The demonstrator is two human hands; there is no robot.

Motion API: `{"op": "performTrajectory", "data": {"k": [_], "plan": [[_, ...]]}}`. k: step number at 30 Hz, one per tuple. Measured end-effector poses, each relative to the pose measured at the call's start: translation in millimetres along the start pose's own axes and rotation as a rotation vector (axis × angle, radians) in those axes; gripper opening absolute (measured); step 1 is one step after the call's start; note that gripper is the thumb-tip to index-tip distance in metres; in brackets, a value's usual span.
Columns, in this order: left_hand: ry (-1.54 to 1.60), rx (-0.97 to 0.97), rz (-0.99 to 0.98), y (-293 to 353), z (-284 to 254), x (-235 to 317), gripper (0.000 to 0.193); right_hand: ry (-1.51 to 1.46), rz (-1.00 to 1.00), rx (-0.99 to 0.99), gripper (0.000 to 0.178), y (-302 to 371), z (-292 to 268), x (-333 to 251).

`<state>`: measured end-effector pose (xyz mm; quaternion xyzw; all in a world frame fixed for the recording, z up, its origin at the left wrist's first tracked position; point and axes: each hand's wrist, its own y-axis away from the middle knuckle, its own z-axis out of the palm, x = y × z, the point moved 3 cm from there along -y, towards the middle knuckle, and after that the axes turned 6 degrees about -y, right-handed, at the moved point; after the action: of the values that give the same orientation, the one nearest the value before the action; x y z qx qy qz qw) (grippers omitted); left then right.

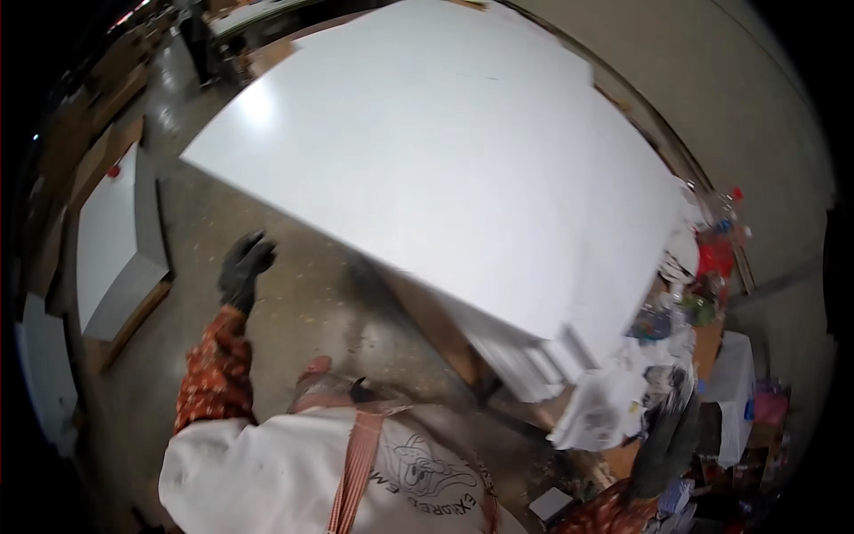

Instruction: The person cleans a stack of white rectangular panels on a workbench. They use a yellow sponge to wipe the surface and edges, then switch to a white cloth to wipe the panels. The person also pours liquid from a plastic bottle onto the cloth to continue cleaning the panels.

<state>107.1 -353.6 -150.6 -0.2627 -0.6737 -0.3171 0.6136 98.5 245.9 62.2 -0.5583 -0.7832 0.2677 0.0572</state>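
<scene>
My left hand (247, 264), in a dark work glove, hangs above the floor beyond the left edge of a large white panel (427, 169). Its fingers are loosely bent and I see nothing in them. My right hand (667, 440), also in a dark glove, reaches from the lower right over crumpled white sheets (605, 409) beside the panel's near right corner. Its fingers are smeared by motion and blend into the dark clutter, so their grip is unclear. The panel lies flat, its near edge angled across the view.
White boards (114, 245) rest on wooden supports at the left. Plastic bottles, a red item (714, 258) and loose wrapping crowd the right side. A white-covered box (735, 392) stands at the lower right. Grey strips (516, 356) show under the panel's near edge, above the concrete floor (294, 294).
</scene>
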Motion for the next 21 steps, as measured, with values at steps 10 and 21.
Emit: {"op": "performTrajectory", "data": {"k": [10, 21], "plan": [[0.337, -0.309, 0.097, -79, -38, -6, 0.034, -0.113, -0.105, 0.233, 0.044, 43, 125, -187], [-0.515, -0.419, 1.157, 12, -15, 89, 0.032, 0.300, 0.043, 0.113, 0.046, 37, 153, -212]]}}
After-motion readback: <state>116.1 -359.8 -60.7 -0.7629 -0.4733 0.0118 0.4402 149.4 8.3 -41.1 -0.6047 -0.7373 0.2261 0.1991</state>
